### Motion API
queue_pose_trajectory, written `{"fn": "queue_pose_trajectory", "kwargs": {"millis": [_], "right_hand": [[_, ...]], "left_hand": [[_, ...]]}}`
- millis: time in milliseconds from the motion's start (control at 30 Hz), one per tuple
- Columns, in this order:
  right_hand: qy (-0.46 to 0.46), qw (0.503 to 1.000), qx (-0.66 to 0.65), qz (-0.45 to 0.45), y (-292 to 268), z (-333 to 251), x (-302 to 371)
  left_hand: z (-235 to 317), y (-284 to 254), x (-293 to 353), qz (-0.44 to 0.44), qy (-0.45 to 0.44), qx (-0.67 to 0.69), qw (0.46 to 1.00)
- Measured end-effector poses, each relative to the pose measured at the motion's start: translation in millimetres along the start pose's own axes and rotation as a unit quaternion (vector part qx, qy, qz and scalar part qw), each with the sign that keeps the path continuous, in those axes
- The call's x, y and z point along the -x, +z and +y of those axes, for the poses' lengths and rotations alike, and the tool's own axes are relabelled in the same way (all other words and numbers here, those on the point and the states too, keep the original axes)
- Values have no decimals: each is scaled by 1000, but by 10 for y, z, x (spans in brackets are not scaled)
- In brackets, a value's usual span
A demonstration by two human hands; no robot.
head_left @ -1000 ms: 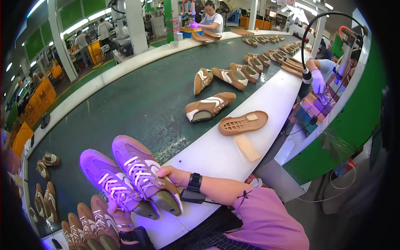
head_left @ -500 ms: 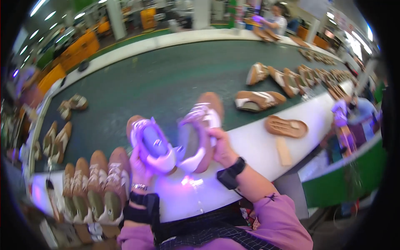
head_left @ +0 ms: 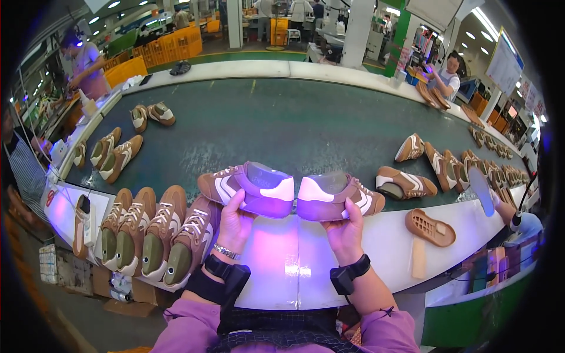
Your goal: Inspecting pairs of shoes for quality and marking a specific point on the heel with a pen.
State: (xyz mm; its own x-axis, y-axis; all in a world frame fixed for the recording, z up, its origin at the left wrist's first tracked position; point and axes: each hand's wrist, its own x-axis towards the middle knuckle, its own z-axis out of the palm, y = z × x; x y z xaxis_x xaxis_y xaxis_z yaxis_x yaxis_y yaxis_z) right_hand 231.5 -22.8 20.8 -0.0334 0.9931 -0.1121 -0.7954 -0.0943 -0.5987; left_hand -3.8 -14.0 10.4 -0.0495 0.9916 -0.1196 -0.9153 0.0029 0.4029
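We hold a brown shoe (head_left: 250,189) in our left hand (head_left: 234,230) and a second brown shoe (head_left: 341,197) in our right hand (head_left: 346,232), both in front of us where the white ledge (head_left: 265,276) meets the green table (head_left: 253,129). Their pale heels face each other across a narrow gap, toes pointing outward. Each thumb presses the near side of its shoe; our other fingers are mostly hidden, so we cannot tell quite how they lie.

Just left of our left hand, a row of four shoes (head_left: 159,226) stands with toes away from us. Right of our right hand lie a tan sole (head_left: 431,228) and, beside it, a pale strip (head_left: 419,259). Beyond, a tipped shoe (head_left: 415,183) rests on its side. At far right, a co-worker's hand (head_left: 505,210) holds a flat sole-shaped piece (head_left: 482,191).
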Motion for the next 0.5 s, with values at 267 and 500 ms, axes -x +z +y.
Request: {"fn": "queue_pose_trajectory", "kwargs": {"millis": [267,500], "right_hand": [[-20,1000,-12,3,93,14,31],[-39,999,-14,3,90,52,16]], "left_hand": [[-41,-36,-62,-8,4,-3,1000],[-29,39,-43,-6,4,7,1000]]}}
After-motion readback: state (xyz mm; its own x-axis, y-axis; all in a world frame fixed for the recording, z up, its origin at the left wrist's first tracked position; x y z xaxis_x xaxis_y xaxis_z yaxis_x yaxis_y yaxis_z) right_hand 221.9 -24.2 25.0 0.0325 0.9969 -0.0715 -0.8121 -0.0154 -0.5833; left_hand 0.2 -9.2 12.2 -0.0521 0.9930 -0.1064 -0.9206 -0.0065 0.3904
